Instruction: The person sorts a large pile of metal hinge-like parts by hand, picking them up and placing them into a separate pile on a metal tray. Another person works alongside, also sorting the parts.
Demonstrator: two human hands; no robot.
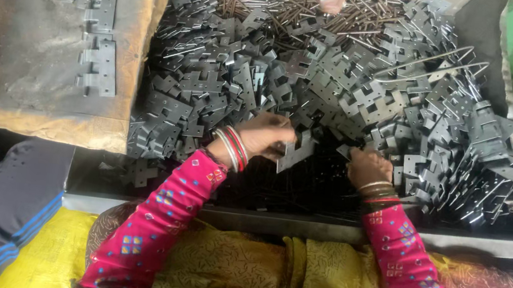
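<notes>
Grey hinge leaf (296,153) pinched in left hand (264,135)'s grip; right hand (366,166)'s grip closes on hinge pile (340,89).

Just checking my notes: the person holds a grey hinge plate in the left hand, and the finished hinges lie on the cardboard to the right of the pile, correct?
Not quite. The head view shows the left hand holding the hinge plate, but the finished hinges lie on the cardboard to the left of the pile.
</notes>
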